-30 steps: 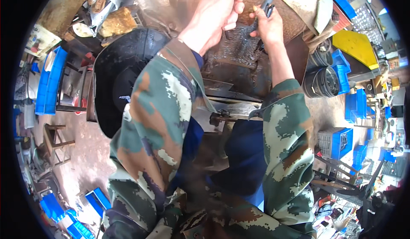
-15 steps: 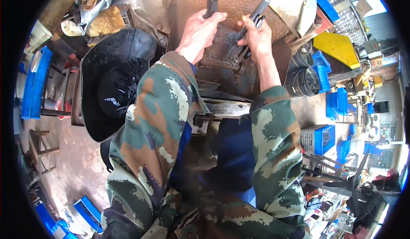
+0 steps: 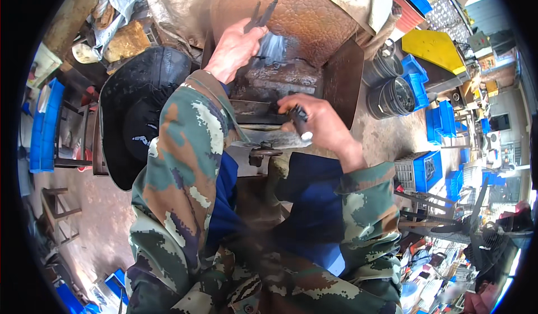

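Note:
My left hand (image 3: 232, 50) is closed on a dark two-pronged metal piece (image 3: 262, 18), its narrow tips pointing up and away from me. My right hand (image 3: 322, 124) is closer to my body, fingers wrapped around a dark, thick rod-like metal piece (image 3: 300, 121) with a bright end; its exact kind does not show. Between and beyond the hands is a grimy, wet-looking metal trough (image 3: 343, 81) with a brown stained back panel (image 3: 291, 17). The right hand is over the trough's near edge, beside a pale worn bar (image 3: 280, 140).
At the left stands a large black tub (image 3: 120, 118). Black buckets (image 3: 390, 96) and blue crates (image 3: 431, 171) stand at the right, with a yellow panel (image 3: 431, 50) behind them. A wooden stool (image 3: 59, 216) is on the floor at the far left.
My right hand has come down toward my body with its metal piece, away from the left hand. The left hand has shifted slightly left, and the prongs it holds now lean right.

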`<control>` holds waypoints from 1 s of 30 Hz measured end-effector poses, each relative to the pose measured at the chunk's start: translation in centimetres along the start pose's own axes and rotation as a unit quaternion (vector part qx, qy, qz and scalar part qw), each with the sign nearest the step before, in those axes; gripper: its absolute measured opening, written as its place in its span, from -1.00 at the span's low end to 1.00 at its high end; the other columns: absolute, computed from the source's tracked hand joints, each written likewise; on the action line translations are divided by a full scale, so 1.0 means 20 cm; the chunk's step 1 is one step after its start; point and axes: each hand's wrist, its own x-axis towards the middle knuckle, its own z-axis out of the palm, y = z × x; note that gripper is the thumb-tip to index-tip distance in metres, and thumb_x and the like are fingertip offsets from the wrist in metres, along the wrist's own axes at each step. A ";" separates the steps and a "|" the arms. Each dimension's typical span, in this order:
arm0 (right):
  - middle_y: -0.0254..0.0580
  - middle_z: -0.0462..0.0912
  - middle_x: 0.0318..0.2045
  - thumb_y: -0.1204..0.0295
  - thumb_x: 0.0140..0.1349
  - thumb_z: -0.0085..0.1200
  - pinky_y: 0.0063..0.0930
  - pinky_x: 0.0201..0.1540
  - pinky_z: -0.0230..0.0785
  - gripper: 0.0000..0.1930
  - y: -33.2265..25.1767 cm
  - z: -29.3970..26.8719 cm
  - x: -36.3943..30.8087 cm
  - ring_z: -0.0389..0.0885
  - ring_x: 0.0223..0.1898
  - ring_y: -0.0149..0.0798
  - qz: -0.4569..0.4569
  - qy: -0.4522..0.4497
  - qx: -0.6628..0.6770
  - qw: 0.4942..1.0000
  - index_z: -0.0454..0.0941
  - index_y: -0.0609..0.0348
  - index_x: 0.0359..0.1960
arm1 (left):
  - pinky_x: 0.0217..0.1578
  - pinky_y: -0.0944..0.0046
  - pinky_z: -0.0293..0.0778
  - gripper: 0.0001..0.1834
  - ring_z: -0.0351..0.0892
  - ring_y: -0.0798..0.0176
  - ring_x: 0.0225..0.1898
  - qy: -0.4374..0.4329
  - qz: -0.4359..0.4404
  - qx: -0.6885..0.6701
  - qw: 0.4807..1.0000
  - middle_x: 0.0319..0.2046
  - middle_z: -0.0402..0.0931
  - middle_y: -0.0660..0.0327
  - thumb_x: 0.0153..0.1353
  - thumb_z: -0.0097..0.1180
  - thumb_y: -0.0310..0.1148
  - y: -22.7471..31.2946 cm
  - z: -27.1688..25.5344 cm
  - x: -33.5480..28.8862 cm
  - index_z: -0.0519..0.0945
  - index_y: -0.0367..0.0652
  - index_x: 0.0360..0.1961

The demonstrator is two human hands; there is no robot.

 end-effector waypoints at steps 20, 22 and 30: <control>-0.22 0.67 -0.29 0.41 0.35 0.04 -0.55 -0.59 0.40 -0.80 0.02 -0.11 0.04 0.49 -0.61 -0.45 0.312 0.143 0.249 0.906 0.55 0.29 -0.12 | -0.05 0.02 0.47 -0.72 0.62 -0.14 -0.11 -0.144 -0.003 0.503 0.852 -0.28 0.64 -0.09 0.21 0.17 -0.23 -0.35 -0.12 0.13 0.68 -0.12 -0.11; -0.22 0.67 -0.28 0.41 0.36 0.04 -0.55 -0.59 0.41 -0.80 0.05 -0.10 0.09 0.48 -0.61 -0.46 0.315 0.170 0.282 0.890 0.55 0.28 -0.11 | -0.10 0.01 0.48 -0.75 0.62 -0.16 -0.17 -0.078 0.053 0.478 0.873 -0.33 0.64 -0.07 0.22 0.16 -0.25 -0.43 -0.13 0.13 0.69 -0.12 -0.15; -0.18 0.65 -0.25 0.38 0.40 0.04 -0.48 -0.60 0.46 -0.78 0.13 -0.09 0.20 0.27 -0.67 -0.56 0.274 0.300 0.442 0.800 0.51 0.25 -0.04 | -0.70 0.49 -0.03 -0.75 0.11 0.61 -0.71 -0.125 -0.054 0.130 0.982 -0.50 0.62 0.34 0.32 0.15 -0.26 -0.16 0.00 0.06 0.68 -0.23 -0.17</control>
